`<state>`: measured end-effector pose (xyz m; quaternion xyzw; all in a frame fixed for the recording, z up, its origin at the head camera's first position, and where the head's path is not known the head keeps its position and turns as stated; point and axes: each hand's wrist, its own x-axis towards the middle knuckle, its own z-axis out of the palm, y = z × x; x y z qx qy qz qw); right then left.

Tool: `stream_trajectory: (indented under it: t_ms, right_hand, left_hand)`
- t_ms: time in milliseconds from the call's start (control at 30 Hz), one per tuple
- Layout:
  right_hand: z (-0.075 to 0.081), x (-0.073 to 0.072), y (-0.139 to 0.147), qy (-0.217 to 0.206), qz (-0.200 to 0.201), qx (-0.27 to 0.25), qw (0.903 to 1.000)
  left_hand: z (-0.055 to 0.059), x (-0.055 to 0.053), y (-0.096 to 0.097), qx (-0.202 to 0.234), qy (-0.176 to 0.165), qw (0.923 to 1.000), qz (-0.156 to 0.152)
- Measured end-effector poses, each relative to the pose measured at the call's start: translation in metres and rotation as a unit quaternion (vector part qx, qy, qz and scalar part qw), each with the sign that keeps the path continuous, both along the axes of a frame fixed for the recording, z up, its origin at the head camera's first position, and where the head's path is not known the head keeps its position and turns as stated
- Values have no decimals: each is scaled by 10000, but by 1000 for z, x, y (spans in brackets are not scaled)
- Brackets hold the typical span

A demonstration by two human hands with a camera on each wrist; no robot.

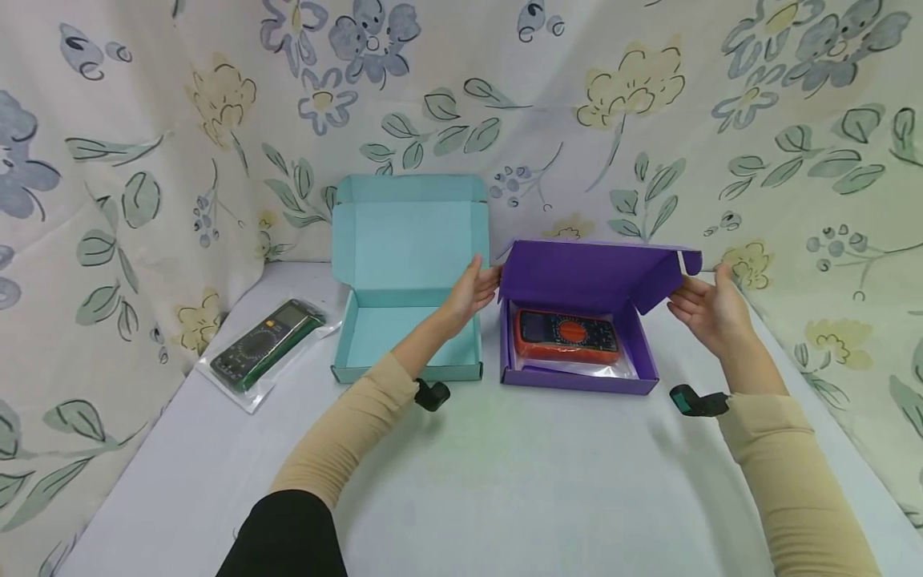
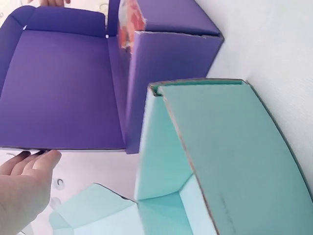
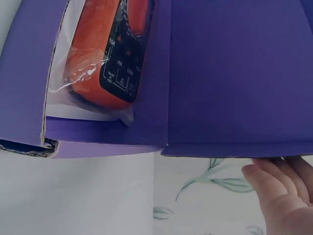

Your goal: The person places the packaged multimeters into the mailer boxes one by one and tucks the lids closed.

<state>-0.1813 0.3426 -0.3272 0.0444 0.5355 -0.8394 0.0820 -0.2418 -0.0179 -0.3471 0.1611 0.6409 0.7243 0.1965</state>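
Observation:
A purple box (image 1: 578, 385) stands with its lid (image 1: 577, 268) tilted partway over it. Inside lies an orange multimeter (image 1: 566, 336) with a black face, in a clear bag; the right wrist view shows its lower end. My left hand (image 1: 469, 296) reaches the lid's left side, fingers straight and fingertips at the edge, thumb raised. At the lid's right side, my right hand (image 1: 712, 312) has its fingers extended against the flap. In the wrist views, the left fingers (image 2: 32, 164) and right fingers (image 3: 274, 178) lie along the lid's side edges, with their tips partly hidden behind it.
Left of the purple box is an open teal box (image 1: 407, 373), its lid upright at the back. Farther left, a green and black multimeter (image 1: 268, 343) lies in a clear bag on the white table (image 1: 505, 481). A floral curtain (image 1: 548, 144) hangs behind.

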Motion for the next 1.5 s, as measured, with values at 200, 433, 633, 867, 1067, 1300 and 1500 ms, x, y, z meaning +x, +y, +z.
stream_trajectory:
  t_ms: [200,433,633,867,1067,1300,1500]
  right_hand:
    - [-2,7,2,-46,120,-42,9999]
    - [-9,10,-2,335,356,-277,9984]
    - [-11,12,-6,511,382,81,9979]
    - [-17,22,0,399,536,-18,9978]
    - [-28,27,6,346,776,-804,9931]
    - [-48,30,15,120,1058,-2844,9528]
    - [-59,33,20,106,1579,-3153,9357]
  left_hand:
    - [1,3,1,231,-203,9993,-198]
    - [1,5,4,677,-434,9961,-352]
    - [-2,7,6,663,-403,9960,-446]
    - [-7,12,2,406,-431,9965,-589]
    - [-10,19,0,406,-662,9956,-533]
    - [-14,26,0,450,-856,9944,-424]
    - [-21,27,-3,316,-963,9938,-458]
